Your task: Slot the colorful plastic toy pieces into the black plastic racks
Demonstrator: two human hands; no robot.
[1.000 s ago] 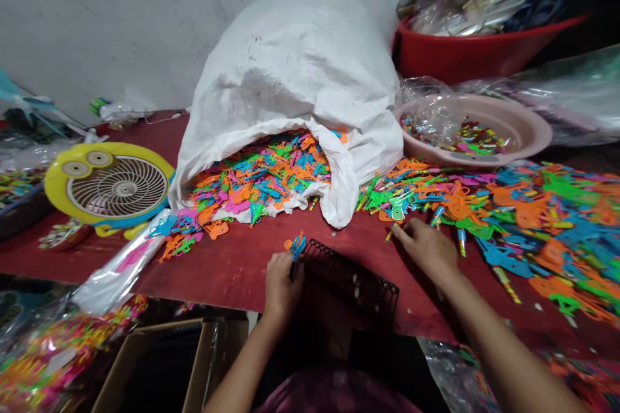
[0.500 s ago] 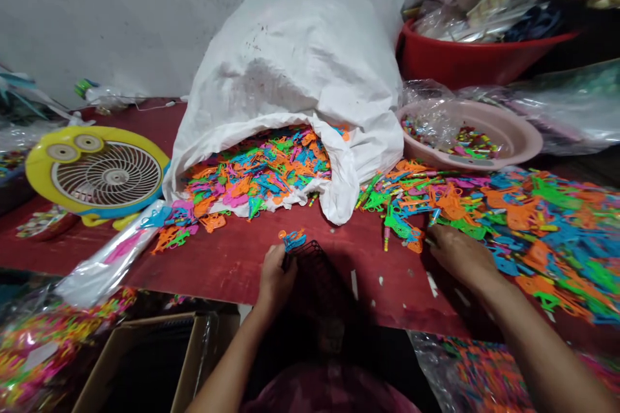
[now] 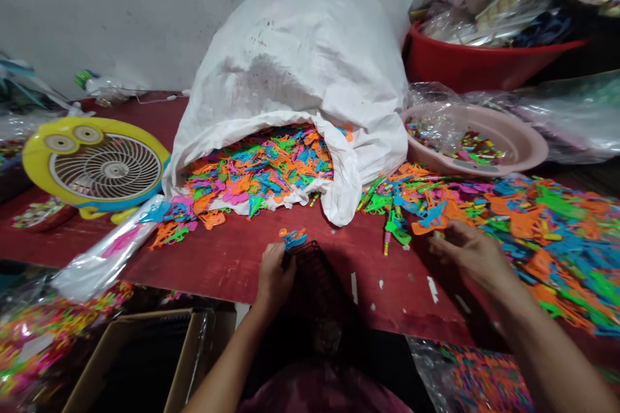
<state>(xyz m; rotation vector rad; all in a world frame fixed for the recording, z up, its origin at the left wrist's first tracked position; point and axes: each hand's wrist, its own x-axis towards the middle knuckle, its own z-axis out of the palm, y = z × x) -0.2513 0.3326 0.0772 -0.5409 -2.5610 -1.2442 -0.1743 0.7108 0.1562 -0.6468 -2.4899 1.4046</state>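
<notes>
My left hand (image 3: 275, 274) is closed at the table's front edge, gripping the far left side of a dark lattice strip (image 3: 312, 255) that runs down toward my lap. Small blue and orange plastic pieces (image 3: 294, 239) stick up at the thumb, by the strip's far end. My right hand (image 3: 477, 255) pinches an orange plastic piece (image 3: 429, 224), low over the front of the loose heap (image 3: 518, 213) of flat, brightly coloured plastic pieces. Just left of it lie green pieces and a beaded stick (image 3: 386, 242). The strip's lower part is lost in shadow.
A big white sack (image 3: 295, 51) spills similar pieces onto the red table (image 3: 217, 271). A yellow fan (image 3: 94, 164) and a clear plastic packet (image 3: 104, 255) are left. A pink basin (image 3: 530, 145) and red tub (image 3: 494, 68) stand right. Below is a cardboard box (image 3: 184, 361).
My right hand has drawn back slightly from the heap and lifted an orange piece out of it. My left hand stays nearly in place on the strip. The view has shifted slightly.
</notes>
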